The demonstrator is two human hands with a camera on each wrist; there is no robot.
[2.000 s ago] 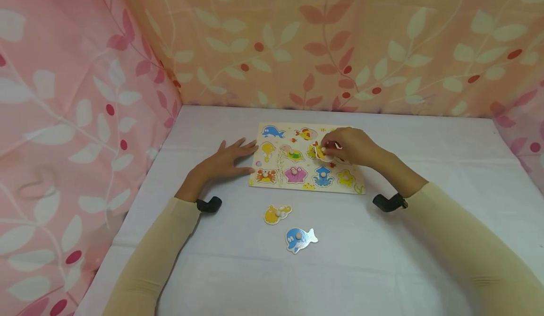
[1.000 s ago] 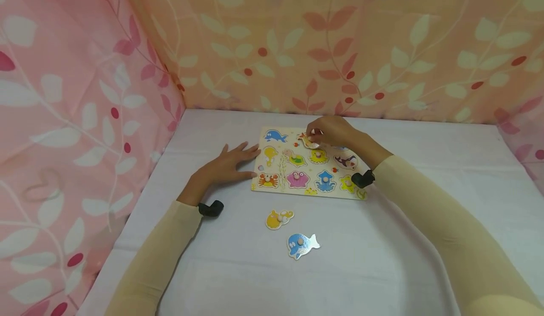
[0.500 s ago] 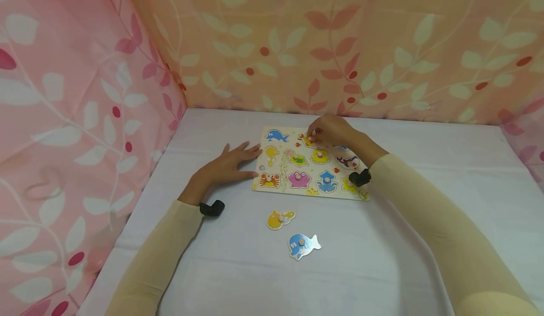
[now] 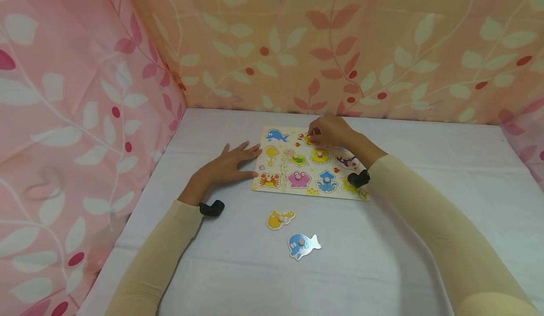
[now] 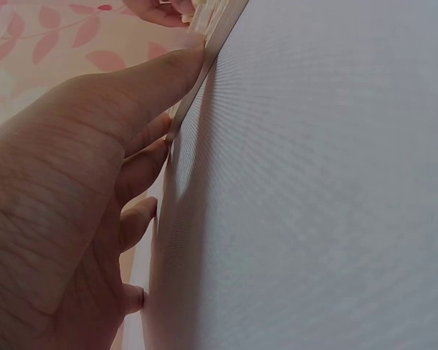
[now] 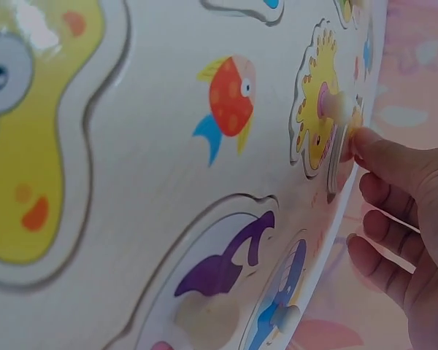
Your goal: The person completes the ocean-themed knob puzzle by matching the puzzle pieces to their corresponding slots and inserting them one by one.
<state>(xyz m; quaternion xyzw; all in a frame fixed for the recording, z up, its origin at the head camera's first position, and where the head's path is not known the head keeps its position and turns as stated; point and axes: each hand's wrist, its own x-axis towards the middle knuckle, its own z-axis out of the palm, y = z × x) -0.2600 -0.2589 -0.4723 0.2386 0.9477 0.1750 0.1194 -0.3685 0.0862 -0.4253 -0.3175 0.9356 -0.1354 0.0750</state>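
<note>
My right hand (image 4: pixel 331 131) pinches the knob of a yellow-and-red fish puzzle piece (image 4: pixel 304 139) over the top row of the wooden puzzle board (image 4: pixel 315 168). In the right wrist view the fish piece (image 6: pixel 339 166) shows edge-on, close against the board (image 6: pixel 142 146), beside the yellow octopus piece (image 6: pixel 315 120). My left hand (image 4: pixel 227 167) lies with fingers spread at the board's left edge, thumb and fingertips right at it. From the left wrist, my hand (image 5: pixel 80 160) shows along that edge, holding nothing.
Below the board lie two loose knobbed pieces, a yellow seahorse (image 4: pixel 274 220) and a blue whale (image 4: pixel 295 247), on the white-covered table (image 4: pixel 238 269). Crab (image 4: pixel 269 180), shell (image 4: pixel 299 180) and squid (image 4: pixel 327 182) pieces sit in the bottom row. Patterned cloth (image 4: pixel 263 70) hangs behind.
My right hand has carried the fish piece from over the octopus up and left to the top row and lowered it against the board. The left hand stays in place.
</note>
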